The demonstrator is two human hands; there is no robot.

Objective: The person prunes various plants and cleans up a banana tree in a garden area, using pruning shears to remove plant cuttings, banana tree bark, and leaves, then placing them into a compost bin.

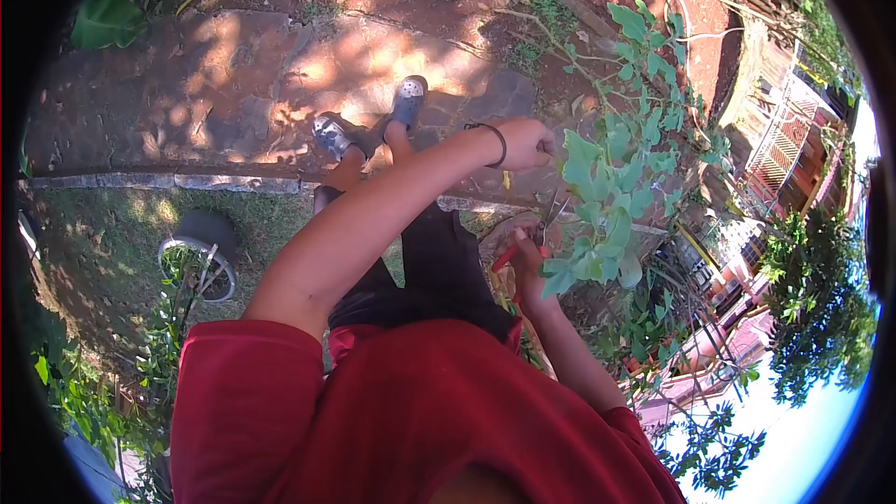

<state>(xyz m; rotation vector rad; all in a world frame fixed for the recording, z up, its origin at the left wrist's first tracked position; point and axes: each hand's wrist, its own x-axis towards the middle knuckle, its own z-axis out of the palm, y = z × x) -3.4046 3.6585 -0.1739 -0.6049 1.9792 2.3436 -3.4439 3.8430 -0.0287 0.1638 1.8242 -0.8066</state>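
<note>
My left hand (527,143), a dark band on its wrist, is closed around a stem of a leafy green shrub (611,177) at the right. My right hand (528,259) sits just below it and grips pruning shears (509,255) with red handles. Their thin blades (553,215) point up into the leaves, between the two hands. Leaves hide part of my right hand's fingers. I wear a red shirt and dark shorts, and my feet in grey shoes (408,101) stand on the stone paving.
A stone kerb (187,182) divides the paved path (280,65) from grass. A tyre planter (201,247) with thin plants stands on the grass at the left. More shrubs, a white hose (689,23) and a fence with a gate (784,135) lie to the right.
</note>
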